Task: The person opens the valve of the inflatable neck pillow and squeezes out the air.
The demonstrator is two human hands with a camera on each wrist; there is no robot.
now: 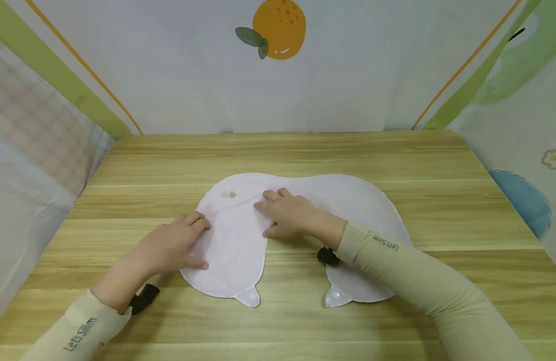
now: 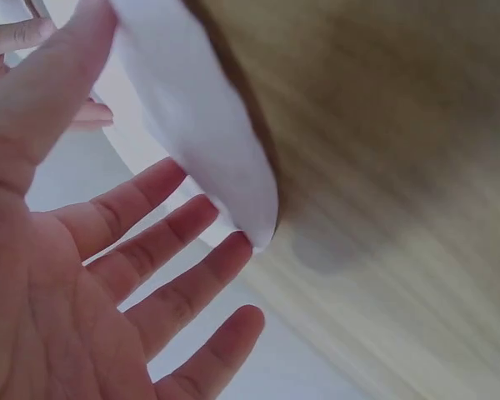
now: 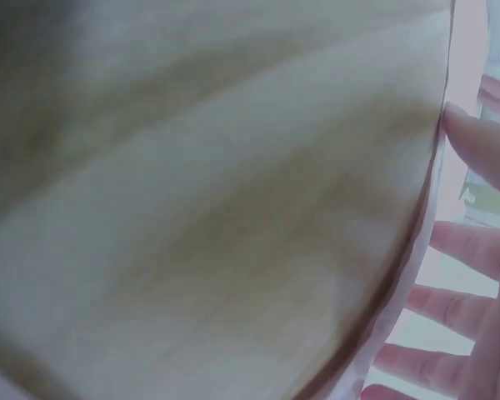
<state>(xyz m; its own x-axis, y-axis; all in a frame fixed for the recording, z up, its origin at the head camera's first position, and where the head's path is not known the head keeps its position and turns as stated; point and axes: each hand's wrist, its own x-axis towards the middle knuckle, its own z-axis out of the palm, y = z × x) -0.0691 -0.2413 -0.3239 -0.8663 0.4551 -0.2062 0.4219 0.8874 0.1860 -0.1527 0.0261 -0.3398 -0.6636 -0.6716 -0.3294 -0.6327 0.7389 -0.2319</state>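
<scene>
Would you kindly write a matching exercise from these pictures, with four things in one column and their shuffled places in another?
1. left hand
2. right hand
3. printed orange
4. pale cloth

A. on the backdrop beyond the table
B. at the cloth's inner curve
C. spread in a U shape on the wood grain
D. at the cloth's outer edge

Pairs: 1-D, 2-B, 3-A, 4-C

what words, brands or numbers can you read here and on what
"LetsSlim" on the left sleeve, slightly blurred
"LetsSlim" on the right sleeve, upside down in the head view
Small grey mark on the white U-shaped item: too small to tell if it holds text
</scene>
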